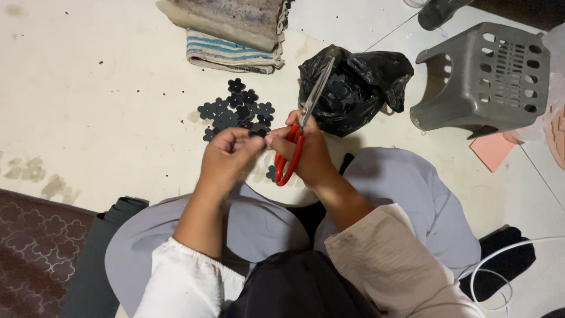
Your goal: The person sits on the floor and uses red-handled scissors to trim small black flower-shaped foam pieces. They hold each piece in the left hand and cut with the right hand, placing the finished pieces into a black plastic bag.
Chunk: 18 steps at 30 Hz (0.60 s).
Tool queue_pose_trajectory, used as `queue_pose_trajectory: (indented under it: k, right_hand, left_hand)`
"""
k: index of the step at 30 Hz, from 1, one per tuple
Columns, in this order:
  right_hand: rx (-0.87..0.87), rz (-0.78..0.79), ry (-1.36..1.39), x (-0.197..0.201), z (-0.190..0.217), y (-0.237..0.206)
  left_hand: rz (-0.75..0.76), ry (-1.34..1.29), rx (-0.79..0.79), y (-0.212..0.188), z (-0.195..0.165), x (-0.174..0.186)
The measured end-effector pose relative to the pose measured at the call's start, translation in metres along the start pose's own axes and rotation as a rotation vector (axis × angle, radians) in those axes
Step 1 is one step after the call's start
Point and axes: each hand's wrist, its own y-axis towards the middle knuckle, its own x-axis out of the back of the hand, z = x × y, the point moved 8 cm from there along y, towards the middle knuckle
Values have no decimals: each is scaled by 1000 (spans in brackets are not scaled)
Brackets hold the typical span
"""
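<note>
Sitting on pale floor (106, 88) — right hand (309, 156) grips red scissors (294, 147), left hand (226, 156) pinches black flower cutout (258, 133).

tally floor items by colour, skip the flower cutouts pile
Black: 1, bag
Grey: 1, stool
Red-handled: 1, scissors in right hand
Pink: 1, sheet
Striped: 1, folded cloth
Total: 5

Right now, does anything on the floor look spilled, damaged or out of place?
Nothing looks spilled or broken. The grey plastic stool lies tipped on its side, which is the one odd thing. The dark flower-shaped cutouts sit in a loose pile beside the black plastic bag.
</note>
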Motion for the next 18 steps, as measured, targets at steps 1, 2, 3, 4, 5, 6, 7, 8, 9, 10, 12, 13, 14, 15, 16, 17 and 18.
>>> queue_pose_trajectory:
  k: [1, 2, 3, 4, 5, 6, 7, 8, 9, 10, 12, 13, 14, 15, 16, 17, 18]
  right_hand:
    - [10, 17, 10, -2, 1, 0]
    - [21, 35, 20, -4, 2, 0]
    - [25, 40, 11, -4, 2, 0]
    - [30, 46, 2, -5, 2, 0]
    - [36, 50, -7, -4, 2, 1]
    - [52, 46, 12, -4, 2, 1]
    - [68, 42, 30, -4, 2, 2]
    - [84, 38, 48, -4, 2, 2]
    - [77, 39, 65, -3, 0, 2]
    - [70, 40, 83, -3, -1, 2]
    - [58, 36, 103, -2, -4, 3]
    - [51, 28, 105, -1, -6, 3]
    - [46, 20, 107, 1, -8, 4]
    - [69, 15, 97, 2, -8, 5]
    - [90, 9, 88, 3, -8, 6]
    - [112, 5, 80, 3, -9, 7]
    - [113, 18, 40, 4, -11, 8]
  left_hand:
    - [9, 43, 17, -1, 3, -3]
    - [12, 37, 18, -2, 4, -5]
    - [15, 32, 18, -2, 4, -6]
    - [18, 28, 17, -2, 4, -7]
    - [-6, -36, 75, -1, 8, -5]
    - [-29, -100, 134, -1, 11, -4]
    - [-51, -164, 193, -1, 15, -3]
    - [-43, -151, 159, 0, 11, -3]
    - [-37, -138, 125, 1, 6, -3]
    - [-32, -126, 92, 1, 2, -4]
    - [9, -97, 100, -2, 0, -7]
    - [30, -82, 103, -3, 0, -9]
    - [43, -81, 65, -2, -4, -11]
    - [57, -80, 27, -2, -6, -14]
    - [71, -79, -9, -3, -9, -15]
    - [48, -15, -27, -2, -10, -14]
    - [25, 49, -46, -3, -10, -13]
